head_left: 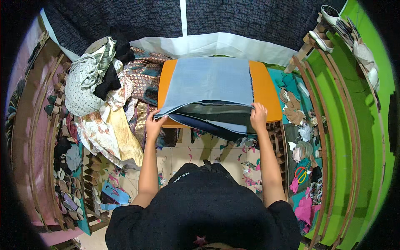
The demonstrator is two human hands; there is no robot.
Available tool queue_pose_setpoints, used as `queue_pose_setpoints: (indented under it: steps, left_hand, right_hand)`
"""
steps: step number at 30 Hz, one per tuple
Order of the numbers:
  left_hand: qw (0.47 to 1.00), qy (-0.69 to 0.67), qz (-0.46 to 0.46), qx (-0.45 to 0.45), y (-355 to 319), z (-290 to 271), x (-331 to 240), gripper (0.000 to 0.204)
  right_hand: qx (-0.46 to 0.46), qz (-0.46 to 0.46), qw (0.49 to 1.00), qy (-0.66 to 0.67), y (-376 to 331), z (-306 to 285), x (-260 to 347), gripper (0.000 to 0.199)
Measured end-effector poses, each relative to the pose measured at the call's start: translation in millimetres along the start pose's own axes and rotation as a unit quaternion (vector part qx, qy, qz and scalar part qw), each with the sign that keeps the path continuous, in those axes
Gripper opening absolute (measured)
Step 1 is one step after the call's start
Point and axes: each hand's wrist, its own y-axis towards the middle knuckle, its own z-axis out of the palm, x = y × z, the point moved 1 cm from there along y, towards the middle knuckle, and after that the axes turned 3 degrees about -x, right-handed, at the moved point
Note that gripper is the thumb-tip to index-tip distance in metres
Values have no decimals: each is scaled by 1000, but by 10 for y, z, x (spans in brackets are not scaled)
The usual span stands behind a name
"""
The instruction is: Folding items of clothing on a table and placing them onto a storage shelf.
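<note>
I am lifting the top sheet of light blue fabric (210, 81) by its near edge, off a stack of darker fabric layers (216, 118) that is lying on the orange counter (266, 93) in front of me. The blue sheet is covering most of the board, its far edge reaching toward the white cloth (216, 43) beyond. Near me it is rising clear of the stack, so a gap is showing between it and the grey, black and navy layers beneath.

As I judge it, this work is at an early point: the near edge is up at both corners, but the rest of the sheet is lying flat on the pile, and the lower layers are looking untouched.

My left hand (155, 123) is pinching the near left corner of the blue sheet, fingers closed narrowly on the cloth with the thumb side uppermost. My right hand (258, 116) is gripping the near right corner the same way, fingers curled tight over the edge. Neither hand is touching anything else.

To my left a heap of patterned fabrics (108, 87) is spilling down beside the counter. To my right, paper pattern pieces (293, 110) are lying on a teal surface, with scissors (301, 174) with coloured handles lower down among pink scraps (304, 206).
</note>
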Motion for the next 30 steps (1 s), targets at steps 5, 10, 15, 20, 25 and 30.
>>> queue_pose_setpoints:
  steps: [5, 10, 15, 20, 25, 30]
  left_hand:
    - [975, 207, -28, 79, -225, -309, 211, 29]
    - [963, 223, -142, 59, -595, -571, 917, 28]
    - [975, 140, -165, -51, -594, -294, 929, 34]
    - [902, -199, -384, -13, -581, -29, 557, 23]
    - [878, -272, -389, 55, -618, 119, 286, 13]
    - [874, -317, -358, 85, -628, 161, -178, 9]
  right_hand:
    - [182, -21, 980, -81, -906, 202, -163, 12]
    - [493, 120, 845, -170, -1720, 333, -405, 25]
    - [284, 224, 929, 77, -1745, 873, -648, 33]
    - [275, 401, 821, 300, -1518, 1186, -98, 50]
    - [521, 550, 583, 294, -1575, 1384, 481, 98]
    - [304, 704, 473, 434, -1588, 1456, 692, 93]
